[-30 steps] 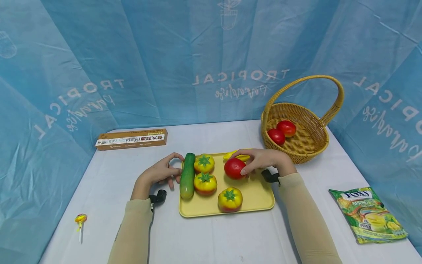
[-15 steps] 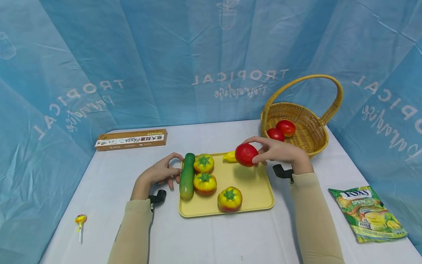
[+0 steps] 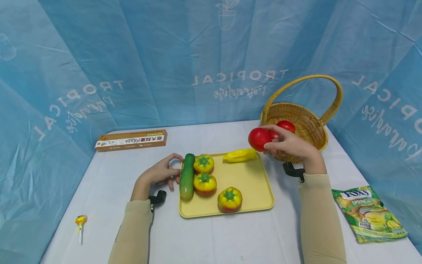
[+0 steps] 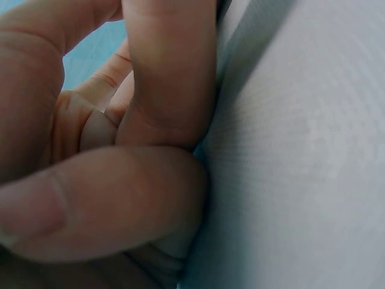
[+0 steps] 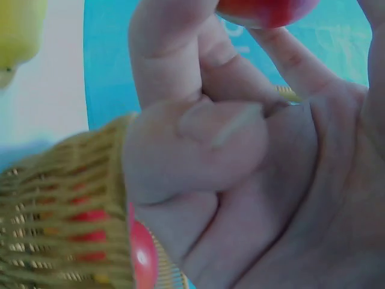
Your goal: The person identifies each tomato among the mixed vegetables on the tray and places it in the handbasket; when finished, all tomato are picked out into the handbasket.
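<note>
My right hand pinches a smooth red fruit between thumb and fingers, raised at the front left rim of the wicker basket. In the right wrist view, part of the red fruit shows at the top beyond the fingers, and the basket wall is close at lower left. Inside the basket, another red fruit shows, with one more partly behind my hand. My left hand rests at the left edge of the yellow tray, fingertips beside the cucumber, fingers loosely bent.
On the tray lie several yellow-red fruits with green tops and a long yellow fruit. A pasta box lies at back left, a lollipop at front left, a green Foxy packet at right. A blue curtain hangs behind.
My right hand has lifted the red fruit from above the tray and carried it right and back to the basket, uncovering the long yellow fruit. The left hand stays put.
</note>
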